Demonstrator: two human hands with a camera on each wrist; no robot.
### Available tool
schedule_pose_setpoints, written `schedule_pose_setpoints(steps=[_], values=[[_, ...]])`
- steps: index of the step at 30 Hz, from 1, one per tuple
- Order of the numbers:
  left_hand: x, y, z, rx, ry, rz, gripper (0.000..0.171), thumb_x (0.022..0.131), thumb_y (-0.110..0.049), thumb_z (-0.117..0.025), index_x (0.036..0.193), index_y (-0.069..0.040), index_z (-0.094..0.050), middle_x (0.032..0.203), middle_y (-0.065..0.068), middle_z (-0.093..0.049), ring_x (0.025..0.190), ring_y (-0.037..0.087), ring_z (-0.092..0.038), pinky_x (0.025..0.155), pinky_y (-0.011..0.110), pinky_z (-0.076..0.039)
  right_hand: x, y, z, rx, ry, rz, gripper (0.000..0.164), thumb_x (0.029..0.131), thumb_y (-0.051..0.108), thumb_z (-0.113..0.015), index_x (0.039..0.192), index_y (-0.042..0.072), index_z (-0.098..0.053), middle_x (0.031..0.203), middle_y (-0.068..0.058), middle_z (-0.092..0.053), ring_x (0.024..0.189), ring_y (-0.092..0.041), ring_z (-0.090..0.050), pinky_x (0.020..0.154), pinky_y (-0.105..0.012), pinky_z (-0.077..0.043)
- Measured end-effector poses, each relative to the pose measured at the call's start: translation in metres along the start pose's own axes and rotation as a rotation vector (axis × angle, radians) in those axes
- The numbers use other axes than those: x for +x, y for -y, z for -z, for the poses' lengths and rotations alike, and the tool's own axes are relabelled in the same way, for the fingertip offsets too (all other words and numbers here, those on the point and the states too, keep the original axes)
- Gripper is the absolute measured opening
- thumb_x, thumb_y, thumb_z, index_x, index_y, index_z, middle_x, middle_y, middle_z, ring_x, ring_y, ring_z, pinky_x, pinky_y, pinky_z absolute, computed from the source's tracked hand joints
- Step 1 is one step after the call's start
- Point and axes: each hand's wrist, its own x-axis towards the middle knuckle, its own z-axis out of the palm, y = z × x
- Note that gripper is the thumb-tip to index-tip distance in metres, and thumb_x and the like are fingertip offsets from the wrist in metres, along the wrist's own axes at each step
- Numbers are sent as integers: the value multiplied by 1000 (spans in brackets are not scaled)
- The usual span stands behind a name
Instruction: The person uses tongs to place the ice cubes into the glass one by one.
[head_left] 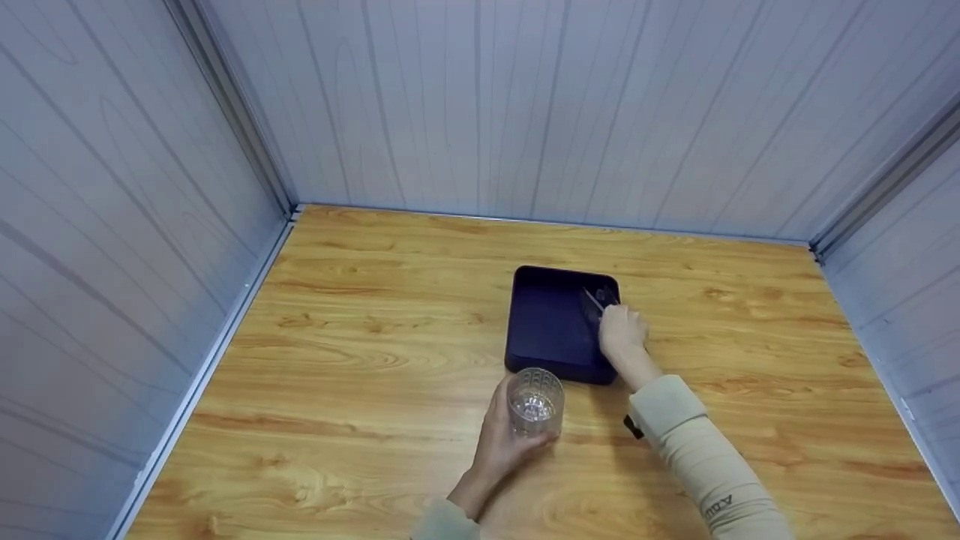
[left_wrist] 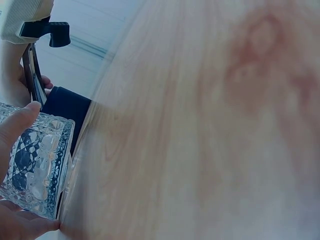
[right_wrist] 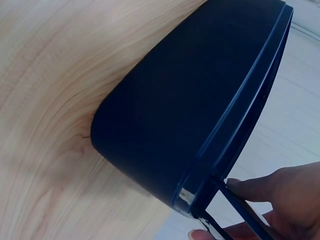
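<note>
My left hand [head_left: 498,442] holds a clear cut-glass tumbler [head_left: 535,403] at the near edge of a dark tray [head_left: 547,322]. In the left wrist view the thumb and fingers lie round the patterned glass [left_wrist: 40,160]. My right hand [head_left: 624,334] grips a pair of dark tongs [head_left: 593,301] over the tray's right side. The right wrist view shows the two arms of the tongs [right_wrist: 245,212] spread a little at the tray's rim, between thumb and fingers. A small, dark, shiny shape lies by the tongs' tips; its kind is unclear.
The tray stands on a wood-grain tabletop [head_left: 360,360]. Pale panel walls [head_left: 480,112] enclose the table at the back, left and right. A black strap end [head_left: 634,427] hangs by the right sleeve cuff.
</note>
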Motion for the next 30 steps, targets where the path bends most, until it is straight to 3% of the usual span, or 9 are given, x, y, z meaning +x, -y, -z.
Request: schedule_pose_setpoints(steps=[5, 11, 21, 30], values=[[-1, 1, -1, -14, 6, 9, 103, 54, -26, -84, 132, 3, -25, 125, 11, -44, 114, 26, -44, 96, 40, -37, -1, 3, -1, -1, -13, -28, 27, 88, 4, -41, 83, -8, -64, 84, -24, -61, 79, -39, -59, 56, -47, -51], [-1, 1, -2, -20, 16, 19, 102, 53, -25, -84, 132, 2, -25, 125, 10, -44, 114, 26, -44, 96, 40, -38, 2, 2, -3, -4, 4, -45, 28, 88, 2, -38, 83, -7, -65, 85, -24, -61, 79, -38, -59, 55, -47, -51], [0, 2, 0, -19, 9, 12, 102, 53, -25, -84, 132, 3, -26, 125, 10, -44, 114, 24, -44, 96, 39, -37, 7, -5, -4, 23, 32, -31, 27, 85, 19, -56, 88, -6, -65, 88, -26, -61, 79, -42, -58, 53, -48, -50], [-1, 3, -2, 5, 7, 0, 101, 54, -29, -83, 132, 1, -26, 124, 11, -44, 113, 27, -45, 94, 42, -39, 5, -8, -4, 36, -5, -24, 25, 85, 18, -56, 86, -6, -64, 86, -25, -61, 78, -42, -58, 52, -49, -49]])
